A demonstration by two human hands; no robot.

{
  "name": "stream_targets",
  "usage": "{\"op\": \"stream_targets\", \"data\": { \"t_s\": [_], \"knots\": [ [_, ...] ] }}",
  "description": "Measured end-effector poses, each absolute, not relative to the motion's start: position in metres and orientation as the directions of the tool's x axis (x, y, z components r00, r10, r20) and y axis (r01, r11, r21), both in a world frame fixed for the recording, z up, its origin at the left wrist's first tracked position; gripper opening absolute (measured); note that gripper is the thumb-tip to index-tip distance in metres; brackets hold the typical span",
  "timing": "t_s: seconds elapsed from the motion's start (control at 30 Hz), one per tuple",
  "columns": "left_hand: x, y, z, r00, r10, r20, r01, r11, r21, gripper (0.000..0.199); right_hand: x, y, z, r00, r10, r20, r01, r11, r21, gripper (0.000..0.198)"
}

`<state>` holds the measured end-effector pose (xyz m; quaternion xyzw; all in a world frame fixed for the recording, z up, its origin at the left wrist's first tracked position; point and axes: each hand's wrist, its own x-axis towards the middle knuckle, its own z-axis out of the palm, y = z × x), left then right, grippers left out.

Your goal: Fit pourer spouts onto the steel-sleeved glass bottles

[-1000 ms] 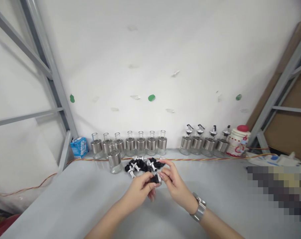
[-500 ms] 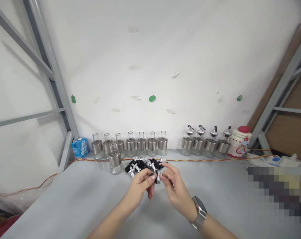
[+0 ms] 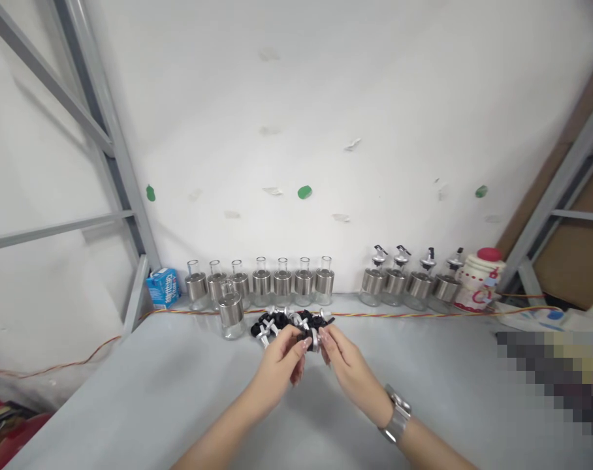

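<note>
In front of the pile, my left hand pinches the black part of a pour spout between thumb and fingers. My right hand, with a watch on its wrist, has its fingertips closed on the silver end of that same spout. Fingers cover much of the piece. Just behind lies a heap of loose black and silver pour spouts. One glass bottle with a steel sleeve and an open neck stands upright left of the heap.
Several open glass bottles line the wall. Right of them stand several bottles fitted with spouts, beside a white jar with a red lid. A blue carton is at far left. A twisted cable crosses the table.
My right fingers have come in closer and closed on the silver end of the spout. The view has shifted slightly, moving the scene a little to the right.
</note>
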<state>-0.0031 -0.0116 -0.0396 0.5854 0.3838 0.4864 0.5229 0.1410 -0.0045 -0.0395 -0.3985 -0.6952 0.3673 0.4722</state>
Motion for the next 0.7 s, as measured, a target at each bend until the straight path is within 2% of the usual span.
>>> {"op": "stream_targets", "data": {
  "t_s": [0.2,0.43,0.57,0.7],
  "knots": [
    [-0.003,-0.016,-0.041,0.269,0.954,0.135,-0.037,-0.13,0.991,0.017,0.142,-0.01,-0.046,-0.263,0.831,0.49,0.387,0.556,-0.736,0.025],
    [-0.002,-0.014,-0.048,0.298,0.949,0.104,-0.023,-0.101,0.995,0.018,0.143,-0.007,-0.05,-0.31,0.777,0.548,0.469,0.627,-0.622,0.025],
    [-0.003,-0.013,-0.05,0.306,0.948,0.091,0.032,-0.105,0.994,0.016,0.144,-0.006,-0.051,-0.323,0.785,0.528,0.47,0.618,-0.631,0.027],
    [-0.004,-0.013,-0.047,0.296,0.95,0.098,0.099,-0.133,0.986,0.017,0.141,-0.004,-0.054,-0.29,0.84,0.459,0.381,0.541,-0.75,0.031]
  ]
}}
